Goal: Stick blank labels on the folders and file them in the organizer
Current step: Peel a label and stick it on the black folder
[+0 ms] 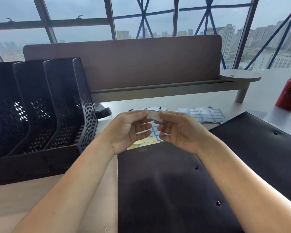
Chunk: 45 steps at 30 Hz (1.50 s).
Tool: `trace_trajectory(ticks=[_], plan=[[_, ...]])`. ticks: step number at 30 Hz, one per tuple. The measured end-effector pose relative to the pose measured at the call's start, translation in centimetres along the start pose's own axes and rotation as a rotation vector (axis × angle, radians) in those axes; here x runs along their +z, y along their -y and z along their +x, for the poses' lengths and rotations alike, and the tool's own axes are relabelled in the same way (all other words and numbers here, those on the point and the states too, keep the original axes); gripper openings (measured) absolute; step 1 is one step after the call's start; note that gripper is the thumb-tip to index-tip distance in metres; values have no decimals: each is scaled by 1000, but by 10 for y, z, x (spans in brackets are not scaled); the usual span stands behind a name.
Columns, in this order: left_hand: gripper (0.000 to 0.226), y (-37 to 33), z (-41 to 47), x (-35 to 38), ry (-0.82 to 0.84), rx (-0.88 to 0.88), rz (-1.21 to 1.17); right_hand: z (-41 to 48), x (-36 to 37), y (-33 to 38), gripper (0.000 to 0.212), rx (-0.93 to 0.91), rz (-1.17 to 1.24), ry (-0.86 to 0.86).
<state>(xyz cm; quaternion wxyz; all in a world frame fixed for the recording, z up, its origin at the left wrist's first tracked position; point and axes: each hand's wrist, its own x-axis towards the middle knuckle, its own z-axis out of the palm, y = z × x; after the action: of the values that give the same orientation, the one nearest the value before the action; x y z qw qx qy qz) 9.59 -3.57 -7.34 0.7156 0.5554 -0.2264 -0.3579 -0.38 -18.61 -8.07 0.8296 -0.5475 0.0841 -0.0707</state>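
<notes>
Nearest on the worktop [40, 195] lies a dark folder [166, 190], flat, with two small round studs on its right half. Above its far edge both hands are raised, palms up: the left hand [129, 130] and the right hand [178, 132] each pinch one end of a single curved blank label [154, 116] between thumb and fingertips, the other fingers loosely curled. Under the hands a partly used label sheet [154, 133] rests on the worktop. A second dark folder [262, 138] lies to the right. At left stands the black mesh organizer [45, 106], its slots empty. Farther right lie more blue-bordered label sheets [203, 114], and a red can [289, 94] stands at the far right.
</notes>
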Motion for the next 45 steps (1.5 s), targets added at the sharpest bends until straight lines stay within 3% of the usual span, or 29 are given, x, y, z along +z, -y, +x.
trace_trajectory(ticks=[5,9,12,15,19,23,26,28,32,39,45], plan=[[31,-4,-20,-25,-184,-86,569,4,4,-11,11,7,-178,-102],[13,27,-40,-51,-392,-79,1017,4,3,-10,9,17,-84,-169],[46,48,-44,-57,-289,-68,1144,1,5,-5,13,43,-41,-106],[61,57,-38,-63,-238,-68,1071,1,13,0,10,49,-85,-64],[39,61,-32,-65,-312,-11,877,12,22,1,5,35,-280,-95],[45,57,-31,-69,-386,29,376,23,30,-20,3,76,-314,-73],[45,57,-35,-70,-334,-16,-128,30,37,-39,2,74,-241,-61],[37,64,-40,-68,-253,-68,-260,36,40,-50,5,28,-243,-83],[27,81,-47,-65,-168,-59,-196,42,44,-71,8,0,-370,-93],[31,89,-45,-66,-173,76,-97,41,42,-75,10,-102,-516,-77],[34,89,-45,-70,-137,75,-94,34,40,-84,11,-138,-622,-64]])
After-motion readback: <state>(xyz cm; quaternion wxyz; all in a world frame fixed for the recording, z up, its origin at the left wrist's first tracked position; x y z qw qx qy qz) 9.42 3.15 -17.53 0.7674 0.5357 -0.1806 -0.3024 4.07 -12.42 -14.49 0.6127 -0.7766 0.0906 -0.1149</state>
